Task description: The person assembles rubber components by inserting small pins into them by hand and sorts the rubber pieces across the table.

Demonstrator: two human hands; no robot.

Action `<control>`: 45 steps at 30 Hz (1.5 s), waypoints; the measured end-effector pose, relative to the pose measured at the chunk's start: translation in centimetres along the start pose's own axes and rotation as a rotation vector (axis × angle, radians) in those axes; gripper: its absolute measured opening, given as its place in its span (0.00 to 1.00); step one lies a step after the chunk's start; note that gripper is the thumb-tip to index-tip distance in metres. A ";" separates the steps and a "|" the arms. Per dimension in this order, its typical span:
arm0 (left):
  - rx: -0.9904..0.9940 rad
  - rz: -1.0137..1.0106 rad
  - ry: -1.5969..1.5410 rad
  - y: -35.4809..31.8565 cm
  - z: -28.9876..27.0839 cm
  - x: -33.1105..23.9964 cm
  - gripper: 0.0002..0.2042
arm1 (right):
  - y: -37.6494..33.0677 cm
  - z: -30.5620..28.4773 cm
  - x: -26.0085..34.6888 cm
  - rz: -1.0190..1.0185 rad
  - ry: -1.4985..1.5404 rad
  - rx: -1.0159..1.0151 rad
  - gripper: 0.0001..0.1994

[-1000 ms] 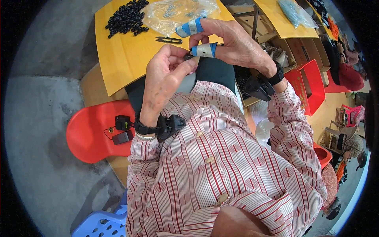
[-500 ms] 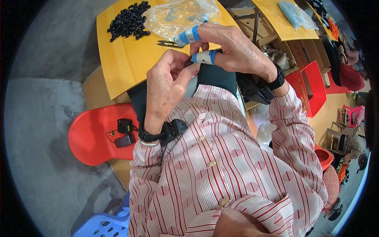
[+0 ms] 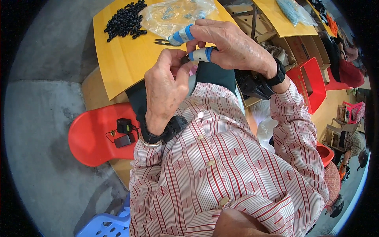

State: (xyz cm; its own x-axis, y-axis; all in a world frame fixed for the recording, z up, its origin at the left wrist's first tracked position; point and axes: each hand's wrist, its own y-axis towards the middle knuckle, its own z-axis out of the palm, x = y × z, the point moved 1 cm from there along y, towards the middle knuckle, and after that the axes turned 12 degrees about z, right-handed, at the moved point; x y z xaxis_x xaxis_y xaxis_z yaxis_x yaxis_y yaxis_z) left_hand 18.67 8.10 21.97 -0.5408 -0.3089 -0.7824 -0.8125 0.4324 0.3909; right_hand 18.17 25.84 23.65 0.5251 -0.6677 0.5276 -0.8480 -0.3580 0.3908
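My left hand [image 3: 167, 85] is closed, with thumb and fingertips pinching a small dark round piece [image 3: 184, 60]. Close against that piece is the taped thumb of my right hand [image 3: 233, 45]. The right index finger, wrapped in blue and white tape, stretches out to the left, while the other fingers curl in behind the thumb; whatever they grip is hidden. Just beyond the index fingertip the dark blades of thread snips [image 3: 162, 42] show over the yellow table [image 3: 126, 67]. Their handle is out of sight, so I cannot tell whether they lie loose. A bit of pink shows below the left fingertips.
Small black rings [image 3: 125, 20] are heaped on the table, beside a clear plastic bag [image 3: 158, 17] with small metallic bits. A red stool [image 3: 90, 134] at the left bears two black boxes with a cable. Red [image 3: 312, 85] and brown cartons stand at the right; other people sit beyond.
Both hands have shifted slightly, the right one a little up and left. The dark piece now shows more plainly between the left fingertips. The table and its contents sit slightly farther left in view.
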 end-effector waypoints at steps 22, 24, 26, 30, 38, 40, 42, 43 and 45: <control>0.014 0.254 0.324 -0.5 0.0 0.6 0.06 | -0.1 0.6 0.3 -0.120 -0.107 0.001 0.19; 0.022 0.262 0.330 -0.4 0.0 0.5 0.06 | -0.2 0.8 0.2 -0.105 -0.099 0.002 0.18; 0.028 0.268 0.338 -0.5 0.1 0.5 0.05 | -0.3 1.0 0.0 -0.093 -0.088 0.006 0.18; 0.038 0.105 0.179 -0.6 0.2 1.4 0.05 | -0.4 1.6 -0.6 -0.043 -0.029 -0.013 0.15; 0.043 -0.074 -0.119 -0.2 0.4 1.5 0.05 | -0.9 2.2 -1.5 0.016 0.088 -0.029 0.13; 0.043 -0.116 -0.157 -0.2 0.2 1.4 0.05 | -0.9 2.1 -1.1 0.050 0.073 -0.013 0.13; 0.032 -0.108 -0.161 -0.3 0.3 1.2 0.06 | -1.1 1.9 -1.0 0.055 0.103 -0.011 0.16; 0.019 -0.101 -0.163 -0.4 0.3 1.1 0.06 | -1.1 1.8 -0.9 0.058 0.132 -0.009 0.18; 0.026 -0.117 -0.162 -0.4 0.6 1.5 0.06 | -1.4 2.4 -1.4 0.114 0.195 -0.009 0.19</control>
State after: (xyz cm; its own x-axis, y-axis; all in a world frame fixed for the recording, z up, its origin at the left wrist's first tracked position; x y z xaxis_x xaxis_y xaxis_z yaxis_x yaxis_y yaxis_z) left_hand 18.29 7.94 20.39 -0.3988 -0.2191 -0.8905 -0.8609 0.4238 0.2813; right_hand 18.42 25.71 20.56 0.4306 -0.5644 0.7043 -0.9024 -0.2814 0.3262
